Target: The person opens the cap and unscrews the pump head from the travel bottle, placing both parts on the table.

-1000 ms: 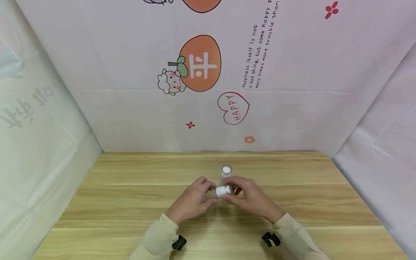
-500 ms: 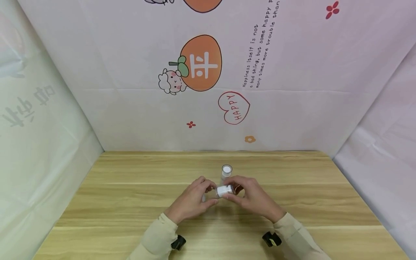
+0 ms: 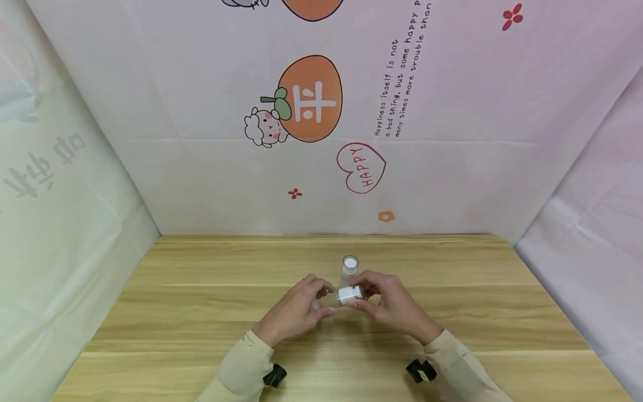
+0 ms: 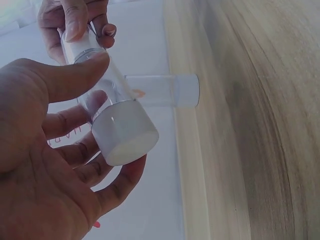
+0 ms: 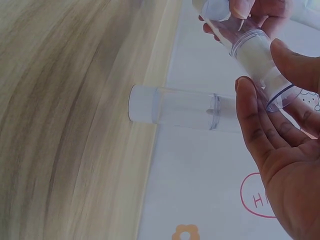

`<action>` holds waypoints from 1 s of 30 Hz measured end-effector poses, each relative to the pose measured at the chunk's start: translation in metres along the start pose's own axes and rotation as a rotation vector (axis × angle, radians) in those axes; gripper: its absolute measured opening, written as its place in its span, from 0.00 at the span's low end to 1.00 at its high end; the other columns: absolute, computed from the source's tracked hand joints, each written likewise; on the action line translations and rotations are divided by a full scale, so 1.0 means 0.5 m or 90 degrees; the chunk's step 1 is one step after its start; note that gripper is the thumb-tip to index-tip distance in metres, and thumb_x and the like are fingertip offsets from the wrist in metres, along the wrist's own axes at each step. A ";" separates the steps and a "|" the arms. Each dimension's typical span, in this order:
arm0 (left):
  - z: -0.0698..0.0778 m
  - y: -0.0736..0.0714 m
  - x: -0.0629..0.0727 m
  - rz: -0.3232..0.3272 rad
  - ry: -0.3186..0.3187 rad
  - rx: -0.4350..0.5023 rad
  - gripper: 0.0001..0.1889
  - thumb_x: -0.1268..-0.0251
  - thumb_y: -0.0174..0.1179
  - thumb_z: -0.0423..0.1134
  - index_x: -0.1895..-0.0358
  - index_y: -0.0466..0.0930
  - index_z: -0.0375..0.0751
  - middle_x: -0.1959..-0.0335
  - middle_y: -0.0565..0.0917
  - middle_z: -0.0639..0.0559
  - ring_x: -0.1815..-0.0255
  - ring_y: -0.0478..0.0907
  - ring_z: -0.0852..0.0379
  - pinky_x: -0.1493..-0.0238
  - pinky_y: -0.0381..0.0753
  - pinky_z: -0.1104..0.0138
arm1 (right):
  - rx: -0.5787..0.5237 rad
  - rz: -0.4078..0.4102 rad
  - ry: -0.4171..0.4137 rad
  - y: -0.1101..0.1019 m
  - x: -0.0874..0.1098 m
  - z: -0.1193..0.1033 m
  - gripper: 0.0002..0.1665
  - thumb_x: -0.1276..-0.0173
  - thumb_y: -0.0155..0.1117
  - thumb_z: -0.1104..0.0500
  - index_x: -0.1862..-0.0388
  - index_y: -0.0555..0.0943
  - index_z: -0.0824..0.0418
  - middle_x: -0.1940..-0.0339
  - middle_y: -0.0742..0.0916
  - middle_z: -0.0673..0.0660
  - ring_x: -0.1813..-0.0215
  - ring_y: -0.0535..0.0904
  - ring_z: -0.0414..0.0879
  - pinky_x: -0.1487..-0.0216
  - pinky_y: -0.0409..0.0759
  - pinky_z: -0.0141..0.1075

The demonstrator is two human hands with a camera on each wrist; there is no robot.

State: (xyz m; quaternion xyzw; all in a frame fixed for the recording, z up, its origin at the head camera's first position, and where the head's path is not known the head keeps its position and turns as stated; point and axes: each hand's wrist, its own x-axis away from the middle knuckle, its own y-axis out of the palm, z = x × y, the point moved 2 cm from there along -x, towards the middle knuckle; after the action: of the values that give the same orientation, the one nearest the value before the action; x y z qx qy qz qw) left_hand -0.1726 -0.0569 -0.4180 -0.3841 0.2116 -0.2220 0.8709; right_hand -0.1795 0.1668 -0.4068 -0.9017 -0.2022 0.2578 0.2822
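Observation:
A clear cylindrical bottle (image 3: 350, 294), like an airless pump bottle, lies tilted between both hands above the table. My left hand (image 3: 293, 310) grips its clear body, with the thumb across it and the fingers beneath, beside the white base (image 4: 125, 132). The other end, a white section under a clear sleeve (image 5: 262, 62), is held between the thumb and fingers of my right hand (image 3: 394, 307). Just behind the hands a second bottle of the same look (image 3: 350, 264) stands upright on the table; its upper end shows as a white disc in a clear rim.
The wood-grain table (image 3: 201, 312) runs back to a white printed cloth (image 3: 211, 184). More cloth hangs at the left and right. Black wrist devices (image 3: 274, 376) sit at both cream sleeves.
My right hand has shifted slightly to the right with the white end of the bottle. The left hand has edged slightly left, and the standing bottle has not moved.

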 end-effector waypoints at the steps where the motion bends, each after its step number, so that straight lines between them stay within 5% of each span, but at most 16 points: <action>1: 0.001 0.000 0.000 0.002 0.003 -0.007 0.18 0.31 0.67 0.41 0.43 0.79 0.38 0.52 0.79 0.47 0.53 0.77 0.52 0.53 0.79 0.62 | 0.001 0.001 0.000 0.000 0.000 0.000 0.15 0.34 0.74 0.59 0.50 0.83 0.61 0.58 0.88 0.50 0.63 0.83 0.40 0.60 0.86 0.37; 18: 0.013 -0.006 -0.003 0.050 0.049 -0.093 0.17 0.32 0.68 0.40 0.45 0.80 0.39 0.55 0.81 0.46 0.60 0.77 0.56 0.59 0.79 0.64 | 0.016 0.038 -0.027 0.000 -0.003 -0.004 0.17 0.37 0.76 0.62 0.50 0.83 0.65 0.59 0.88 0.51 0.64 0.84 0.39 0.64 0.85 0.36; 30: 0.013 -0.010 -0.002 0.058 0.067 -0.100 0.18 0.33 0.69 0.40 0.44 0.80 0.38 0.55 0.81 0.47 0.63 0.72 0.59 0.61 0.77 0.67 | 0.001 0.041 -0.020 -0.002 -0.004 -0.008 0.18 0.37 0.76 0.63 0.50 0.83 0.66 0.57 0.89 0.52 0.64 0.84 0.41 0.63 0.86 0.37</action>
State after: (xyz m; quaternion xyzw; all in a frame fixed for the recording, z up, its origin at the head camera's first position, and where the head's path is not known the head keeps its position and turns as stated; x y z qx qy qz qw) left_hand -0.1712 -0.0558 -0.4099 -0.4289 0.2912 -0.1848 0.8350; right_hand -0.1788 0.1652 -0.4026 -0.9032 -0.1775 0.2812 0.2715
